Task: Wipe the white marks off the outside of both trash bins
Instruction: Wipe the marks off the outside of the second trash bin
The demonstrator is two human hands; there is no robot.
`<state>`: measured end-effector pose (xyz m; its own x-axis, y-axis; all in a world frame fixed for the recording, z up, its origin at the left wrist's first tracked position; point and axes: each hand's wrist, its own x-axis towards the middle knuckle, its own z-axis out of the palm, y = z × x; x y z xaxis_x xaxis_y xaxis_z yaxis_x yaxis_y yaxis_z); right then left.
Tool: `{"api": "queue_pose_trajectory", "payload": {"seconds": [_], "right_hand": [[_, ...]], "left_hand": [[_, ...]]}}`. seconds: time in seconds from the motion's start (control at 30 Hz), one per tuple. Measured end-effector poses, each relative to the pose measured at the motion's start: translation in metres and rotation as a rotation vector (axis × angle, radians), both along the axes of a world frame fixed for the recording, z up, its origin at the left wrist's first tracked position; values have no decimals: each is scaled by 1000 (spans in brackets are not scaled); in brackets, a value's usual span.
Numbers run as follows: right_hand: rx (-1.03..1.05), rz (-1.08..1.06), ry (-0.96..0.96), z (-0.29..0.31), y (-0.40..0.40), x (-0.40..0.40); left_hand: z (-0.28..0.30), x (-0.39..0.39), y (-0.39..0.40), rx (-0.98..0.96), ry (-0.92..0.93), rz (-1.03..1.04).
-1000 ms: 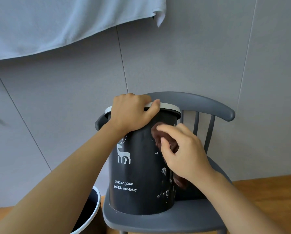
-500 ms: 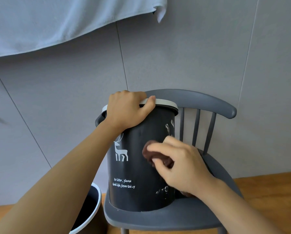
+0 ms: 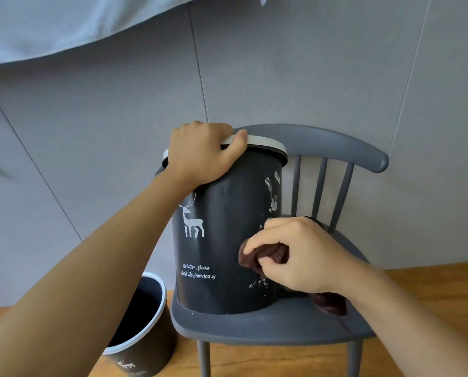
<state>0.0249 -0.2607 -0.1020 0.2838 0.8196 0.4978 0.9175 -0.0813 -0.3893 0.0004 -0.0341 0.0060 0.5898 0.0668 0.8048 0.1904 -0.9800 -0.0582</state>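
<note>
Bin (image 3: 222, 257) | cloth (image 3: 265, 254) lower than before | right hand (image 3: 303, 257) gripping

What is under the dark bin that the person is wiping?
The bin stands on the seat of a grey chair. Under the seat, two chair legs and the wooden floor show. The seat part beneath the bin's base is covered.

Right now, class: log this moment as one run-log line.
left hand: grips bin on chair rim | right hand: presses brown cloth on side | white marks: remain
</note>
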Motion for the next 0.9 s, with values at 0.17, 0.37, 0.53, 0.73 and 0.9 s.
{"api": "queue_pose_trajectory", "payload": {"seconds": [0.17, 0.37, 0.53, 0.73, 0.9], "right_hand": [[453, -245, -2, 0, 10, 10], [170, -4, 47, -16, -2, 2], [296, -105, 27, -17, -3, 8], [393, -192, 61, -18, 1, 9], [104, -85, 27, -11, -6, 8]], "left_hand": [[-1, 1, -3, 19, -2, -12], [-1, 1, 2, -35, 5, 2], [-1, 3, 1, -37, -4, -18], [1, 4, 3, -17, 43, -32], [4, 5, 10, -50, 66, -66]]}}
